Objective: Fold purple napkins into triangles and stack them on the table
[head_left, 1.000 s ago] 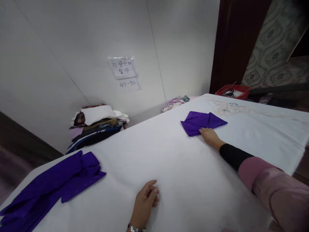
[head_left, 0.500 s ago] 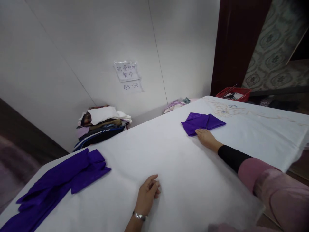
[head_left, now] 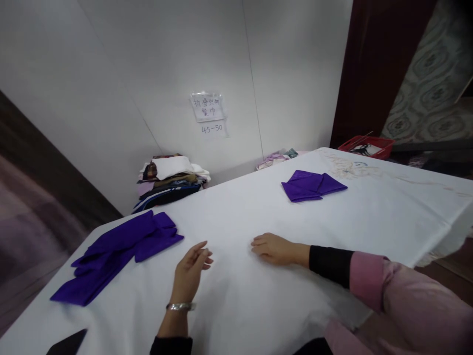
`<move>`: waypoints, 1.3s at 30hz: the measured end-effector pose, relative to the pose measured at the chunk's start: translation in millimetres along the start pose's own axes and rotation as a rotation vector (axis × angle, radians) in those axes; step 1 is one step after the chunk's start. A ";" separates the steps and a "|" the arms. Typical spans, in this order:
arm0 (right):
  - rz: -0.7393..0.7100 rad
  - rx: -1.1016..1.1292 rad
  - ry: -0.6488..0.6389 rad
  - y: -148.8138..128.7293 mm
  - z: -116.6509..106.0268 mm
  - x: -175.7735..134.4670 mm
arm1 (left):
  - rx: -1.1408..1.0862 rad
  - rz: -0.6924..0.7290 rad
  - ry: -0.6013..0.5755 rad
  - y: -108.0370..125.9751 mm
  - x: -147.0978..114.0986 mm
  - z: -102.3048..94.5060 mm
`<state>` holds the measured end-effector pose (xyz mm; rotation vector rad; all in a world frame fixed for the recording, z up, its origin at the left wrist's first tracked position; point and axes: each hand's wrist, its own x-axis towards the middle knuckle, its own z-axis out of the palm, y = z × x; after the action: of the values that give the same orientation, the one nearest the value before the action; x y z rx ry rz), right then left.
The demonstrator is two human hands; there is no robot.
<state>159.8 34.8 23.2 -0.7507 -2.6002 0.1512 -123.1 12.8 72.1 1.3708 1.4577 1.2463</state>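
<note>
My left hand (head_left: pixel 190 271), with a silver bracelet at its wrist, is over the white tablecloth (head_left: pixel 236 217), its fingers loosely curved and apart with nothing in them. To its left lies a loose heap of purple cloth napkins (head_left: pixel 121 241), close to the fingertips but not touched. My right hand (head_left: pixel 275 249) is above the middle of the cloth, palm down, fingers stretched towards the left and holding nothing. Beyond it, a folded purple napkin (head_left: pixel 305 186) lies flat, with pointed corners and a crease near its right side.
A stack of folded clothes (head_left: pixel 172 180) stands against the wall beyond the table edge. Farther right are a lilac cloth bundle (head_left: pixel 273 160) and a red basket (head_left: pixel 384 148). A dark flat object (head_left: pixel 68 342) lies at the lower left. A handwritten sign (head_left: pixel 209 108) hangs on the wall.
My right hand has left the folded purple napkin and moved left and nearer. My left hand has moved left and forward, towards the purple heap. The view has shifted slightly left.
</note>
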 end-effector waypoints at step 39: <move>0.826 -0.692 -0.134 206.5 -104.7 -158.4 | 0.516 -0.356 0.173 -60.2 -7.8 -51.5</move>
<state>425.5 124.4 13.9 -2.0786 -2.2670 -0.5009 -186.1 0.8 25.0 1.2566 2.1421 0.8032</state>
